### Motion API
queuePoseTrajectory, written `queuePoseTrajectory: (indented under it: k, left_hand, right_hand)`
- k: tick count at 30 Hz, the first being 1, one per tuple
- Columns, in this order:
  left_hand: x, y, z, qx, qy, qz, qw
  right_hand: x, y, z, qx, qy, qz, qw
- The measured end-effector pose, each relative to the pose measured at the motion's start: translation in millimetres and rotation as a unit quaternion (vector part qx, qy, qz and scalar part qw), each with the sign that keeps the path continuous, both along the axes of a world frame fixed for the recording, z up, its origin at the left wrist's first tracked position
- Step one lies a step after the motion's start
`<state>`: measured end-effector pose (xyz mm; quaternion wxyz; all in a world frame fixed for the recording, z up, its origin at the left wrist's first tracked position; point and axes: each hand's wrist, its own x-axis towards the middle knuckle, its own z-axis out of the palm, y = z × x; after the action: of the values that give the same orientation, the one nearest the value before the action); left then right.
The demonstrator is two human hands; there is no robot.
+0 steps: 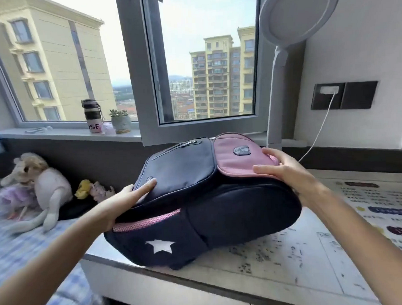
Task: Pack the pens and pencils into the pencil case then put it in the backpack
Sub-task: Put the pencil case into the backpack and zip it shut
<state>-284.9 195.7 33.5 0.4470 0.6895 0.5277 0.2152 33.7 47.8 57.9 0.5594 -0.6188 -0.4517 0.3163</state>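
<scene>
Surface point(280, 252) by window point(203, 60): left hand point(128, 197) flat on backpack point(220, 204), right hand point(286, 169) gripping its pink end; hold steady, open main zip first

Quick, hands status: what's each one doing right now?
Left hand: open, fingers flat on the backpack.
Right hand: grips the backpack's pink top.
</scene>
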Motion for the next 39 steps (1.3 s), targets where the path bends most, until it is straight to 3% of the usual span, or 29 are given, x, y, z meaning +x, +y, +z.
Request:
queuePoseTrajectory:
  k: [4, 8, 14, 17, 19, 22, 24, 26, 28, 29, 31, 32, 34, 37, 39]
  left_hand:
    - [-22.8, -16.9, -6.8, -0.033, -0.165, 0.045, 0.985]
    - [-32.5, -15.6, -22.6, -0.090, -0.310, 0.102, 0.941]
    - [24.2, -24.3, -62.7, -0.018, -0.436, 0.205, 0.876]
    - [64.0, -24.4, -63.4, -0.064, -0.421, 0.262, 0.866]
    - [84.7, -22.3, -61.9, -0.103, -0.376, 0.282, 0.877]
    - [89.6, -13.0, -57.5, -0.177, -0.355, 0.209, 0.894]
    - [75.4, -8.9, -56.5, -0.199, -0.278, 0.128, 0.931]
    - [55.1, -9.3, -51.7, -0.118, -0.132, 0.056, 0.983]
    - [31.0, -1.1, -42.5, 0.095, 0.022, 0.070, 0.993]
    - [18.8, 7.8, -35.0, 0.216, 0.072, 0.122, 0.966]
    - [-4.1, 32.0, -22.6, 0.354, 0.084, 0.245, 0.899]
    - [-12.4, 43.8, -18.4, 0.385, 0.071, 0.290, 0.873]
    - [-19.5, 57.0, -12.2, 0.389, 0.052, 0.328, 0.859]
    - [-19.0, 67.6, -4.5, 0.363, 0.040, 0.299, 0.882]
    - [-24.7, 76.6, 0.1, 0.280, -0.021, 0.247, 0.928]
  right_hand:
    - [-11.6, 52.8, 54.3, -0.009, -0.134, 0.078, 0.988]
    - [-37.1, 109.4, 106.2, 0.000, -0.230, 0.139, 0.963]
    - [-88.0, 170.4, 161.7, -0.011, -0.390, 0.170, 0.905]
    - [-103.8, 197.3, 162.9, 0.003, -0.457, 0.143, 0.878]
    - [-99.9, 212.4, 152.3, 0.019, -0.534, 0.085, 0.841]
    - [-80.3, 223.0, 123.9, -0.008, -0.689, -0.011, 0.724]
    - [-69.6, 224.2, 105.9, 0.041, -0.704, -0.075, 0.705]
    - [-65.9, 220.6, 97.8, 0.132, -0.663, -0.146, 0.723]
    - [-66.7, 211.1, 90.6, 0.178, -0.595, -0.216, 0.753]
    - [-67.4, 201.9, 85.1, 0.196, -0.547, -0.240, 0.777]
    - [-70.3, 176.4, 65.8, 0.223, -0.439, -0.251, 0.833]
    - [-72.5, 162.1, 52.8, 0.222, -0.398, -0.241, 0.857]
    - [-78.0, 138.7, 25.8, 0.209, -0.362, -0.216, 0.883]
    - [-84.4, 117.0, 1.9, 0.134, -0.342, -0.179, 0.913]
    - [-81.0, 112.0, -12.6, 0.069, -0.249, -0.105, 0.960]
